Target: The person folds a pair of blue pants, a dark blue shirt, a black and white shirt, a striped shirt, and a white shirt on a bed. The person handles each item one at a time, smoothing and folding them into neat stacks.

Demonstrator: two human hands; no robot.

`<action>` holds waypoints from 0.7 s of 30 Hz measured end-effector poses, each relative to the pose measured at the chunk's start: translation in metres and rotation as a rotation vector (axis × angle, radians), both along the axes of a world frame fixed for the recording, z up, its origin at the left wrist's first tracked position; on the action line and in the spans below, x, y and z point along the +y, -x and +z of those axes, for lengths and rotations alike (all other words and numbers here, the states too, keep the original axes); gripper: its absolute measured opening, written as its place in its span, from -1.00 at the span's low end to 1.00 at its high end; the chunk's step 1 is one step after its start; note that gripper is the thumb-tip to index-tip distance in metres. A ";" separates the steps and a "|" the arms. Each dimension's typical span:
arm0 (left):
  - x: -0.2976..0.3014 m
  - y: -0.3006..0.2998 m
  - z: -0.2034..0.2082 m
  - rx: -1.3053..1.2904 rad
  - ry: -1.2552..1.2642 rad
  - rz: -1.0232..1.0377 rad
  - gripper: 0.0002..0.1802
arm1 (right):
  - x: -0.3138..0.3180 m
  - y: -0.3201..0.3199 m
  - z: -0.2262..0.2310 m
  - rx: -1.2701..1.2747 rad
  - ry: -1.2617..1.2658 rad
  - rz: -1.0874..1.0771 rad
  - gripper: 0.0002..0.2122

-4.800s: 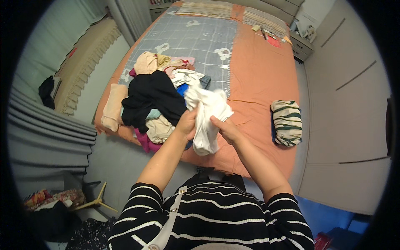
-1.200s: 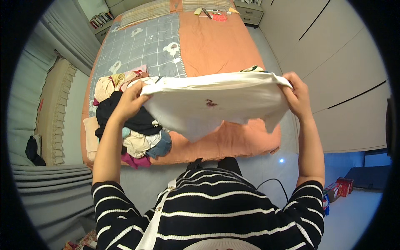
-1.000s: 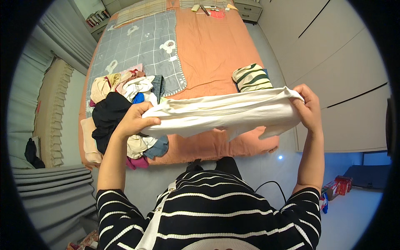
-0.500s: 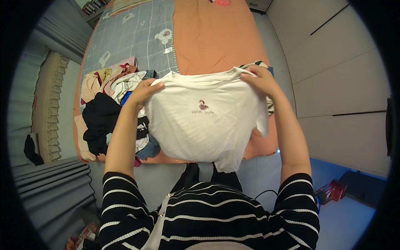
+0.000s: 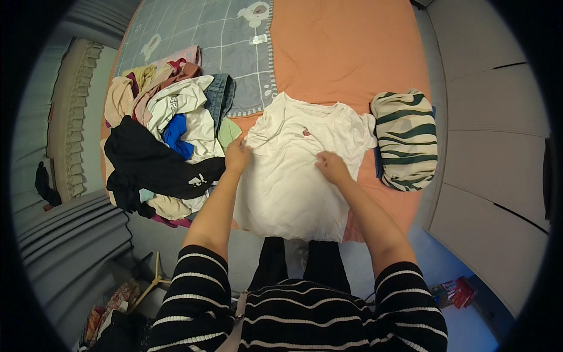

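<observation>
A white T-shirt [image 5: 293,188] with a small dark-red print on its chest lies spread front up, its neck toward the far side and its hem at the bed's near edge. Wrinkles run across its upper part. At the shirt's left edge, below the sleeve, is my left hand [image 5: 236,157], fingers apart and holding nothing. My right hand [image 5: 334,168] is over the middle of the shirt, below the print, its fingers loosely bent and apart. Whether its fingertips touch the cloth is hard to tell.
On the left, a heap of clothes includes a black garment [image 5: 146,161], a blue piece [image 5: 177,136] and jeans [image 5: 219,97]. A folded cream-and-green striped garment [image 5: 406,141] sits at the right. Under them are an orange bedsheet [image 5: 346,53] and a grey checked blanket [image 5: 199,35].
The white T-shirt has come down from between my raised hands onto the bed. Both hands have let go of its shoulders and moved nearer to me and closer together.
</observation>
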State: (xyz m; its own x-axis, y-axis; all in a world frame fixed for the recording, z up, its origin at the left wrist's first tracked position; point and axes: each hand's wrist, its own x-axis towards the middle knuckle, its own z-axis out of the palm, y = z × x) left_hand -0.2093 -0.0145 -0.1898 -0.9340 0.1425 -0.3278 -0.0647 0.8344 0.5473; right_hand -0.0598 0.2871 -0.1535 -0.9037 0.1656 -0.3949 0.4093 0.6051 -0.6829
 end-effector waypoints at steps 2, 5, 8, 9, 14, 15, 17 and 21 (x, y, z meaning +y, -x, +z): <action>0.011 -0.009 0.021 0.064 -0.049 -0.073 -0.44 | -0.022 -0.002 -0.017 -0.075 0.166 -0.016 -0.71; 0.016 -0.007 0.000 0.289 -0.108 -0.020 -0.48 | -0.061 0.016 -0.042 -0.014 0.375 -0.086 -0.70; 0.023 0.001 0.002 -0.083 -0.005 -0.025 -0.59 | -0.090 0.040 -0.052 -0.032 0.678 -0.264 -0.66; 0.029 -0.001 0.009 0.038 0.005 -0.104 -0.63 | -0.096 0.049 -0.050 -0.063 0.799 -0.337 -0.65; 0.052 -0.046 0.043 0.514 -0.064 -0.416 -0.80 | -0.119 0.087 0.013 -0.231 0.842 -0.655 -0.63; 0.057 -0.056 0.048 0.530 -0.096 -0.455 -0.82 | -0.119 0.090 0.014 -0.274 0.824 -0.720 -0.63; 0.067 -0.072 0.053 0.537 -0.093 -0.510 -0.84 | -0.109 0.084 -0.027 -0.326 0.770 -0.603 -0.70; 0.056 -0.085 0.042 0.530 -0.054 -0.399 -0.78 | -0.103 0.073 -0.036 -0.306 1.049 -0.988 -0.80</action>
